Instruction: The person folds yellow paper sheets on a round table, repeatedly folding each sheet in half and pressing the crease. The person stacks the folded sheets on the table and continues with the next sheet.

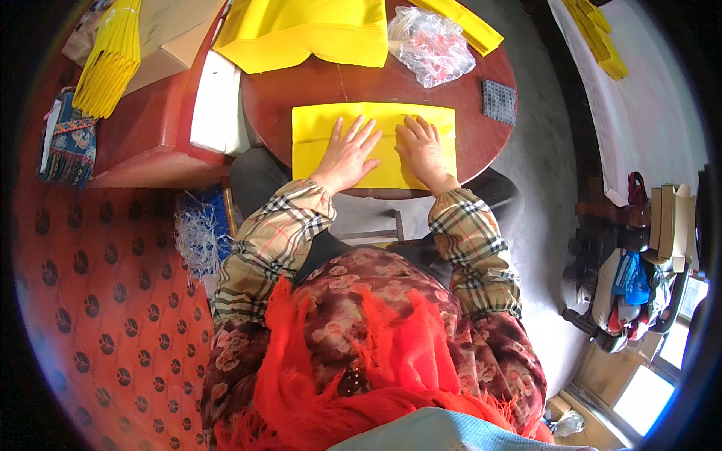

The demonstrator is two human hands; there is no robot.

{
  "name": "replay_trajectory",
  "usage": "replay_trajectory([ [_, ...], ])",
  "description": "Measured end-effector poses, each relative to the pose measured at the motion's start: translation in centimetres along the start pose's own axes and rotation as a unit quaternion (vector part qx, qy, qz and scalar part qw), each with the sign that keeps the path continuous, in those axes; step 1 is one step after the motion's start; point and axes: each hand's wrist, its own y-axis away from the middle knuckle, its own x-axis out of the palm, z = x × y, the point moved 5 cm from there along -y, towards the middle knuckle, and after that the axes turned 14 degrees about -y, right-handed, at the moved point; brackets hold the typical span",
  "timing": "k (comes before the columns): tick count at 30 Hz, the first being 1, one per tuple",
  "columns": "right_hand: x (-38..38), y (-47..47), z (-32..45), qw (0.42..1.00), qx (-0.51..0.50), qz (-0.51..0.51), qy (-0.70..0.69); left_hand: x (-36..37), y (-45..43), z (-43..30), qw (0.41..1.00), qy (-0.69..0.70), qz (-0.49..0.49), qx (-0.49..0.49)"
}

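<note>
A folded sheet of bright yellow paper or thin fabric (316,160) lies flat at the near side of a round, dark red table (271,96). A crease runs across its upper part. On its left half rests my left hand (351,155), fingers spread, palm down. My right hand (422,147) lies palm down on the right half, its fingers slightly bent. Neither hand grips anything. Both wrists come out of plaid sleeve covers.
Larger yellow sheets (304,36) lie at the table's far side, beside a clear plastic bag (431,48) with reddish contents. A dark textured pad (499,101) sits at the right edge. Folded yellow pieces (110,62) are stacked on the red cabinet (152,124) at left.
</note>
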Motion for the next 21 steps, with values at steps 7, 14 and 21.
replay_trajectory([
  [7,0.3,0.6,0.1,1.000,0.007,-0.009,0.000,1.2,0.8,0.6,0.999,0.002,0.021,-0.032],
  [14,-0.3,0.7,0.7,1.000,0.009,-0.004,-0.008,-0.1,1.7,0.6,0.996,0.022,0.080,0.029],
  [21,-1.3,2.0,2.0,0.999,0.024,0.028,-0.006,-1.8,4.2,0.0,0.982,0.002,0.150,0.111],
])
